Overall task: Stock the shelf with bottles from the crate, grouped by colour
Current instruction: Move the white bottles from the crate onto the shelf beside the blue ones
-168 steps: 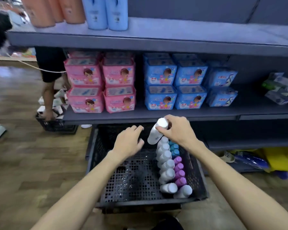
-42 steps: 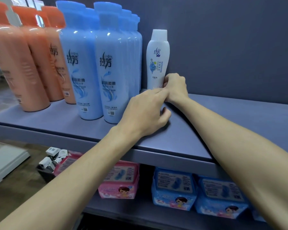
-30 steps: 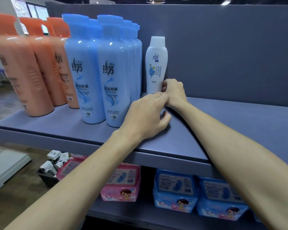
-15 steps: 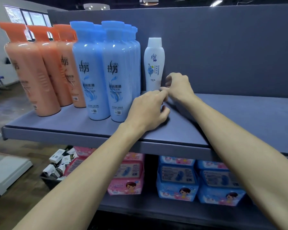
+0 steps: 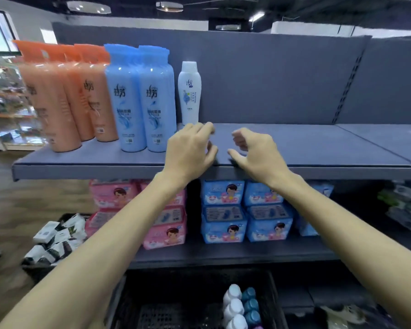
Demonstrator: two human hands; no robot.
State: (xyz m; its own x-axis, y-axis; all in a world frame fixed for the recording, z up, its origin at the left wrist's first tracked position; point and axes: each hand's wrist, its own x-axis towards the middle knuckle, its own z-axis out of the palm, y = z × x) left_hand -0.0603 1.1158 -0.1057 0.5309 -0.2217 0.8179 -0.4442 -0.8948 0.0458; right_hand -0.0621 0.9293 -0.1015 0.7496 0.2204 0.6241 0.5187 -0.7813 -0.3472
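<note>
Both bare forearms reach forward and upward from the lower corners of the view, converging toward the middle. The left hand (image 5: 189, 150) is seen from the back, fingers loosely curled and holding nothing, fingertips pointing away. Just to its right, apart from it, the right hand (image 5: 255, 153) is likewise empty, fingers bent in a loose claw, thumb extended toward the left hand; motion blur probably softens the fingertips.

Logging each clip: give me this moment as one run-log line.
stage: white bottle upright on top shelf beside blue bottles | left hand: empty | right hand: empty | crate: more bottles left
</note>
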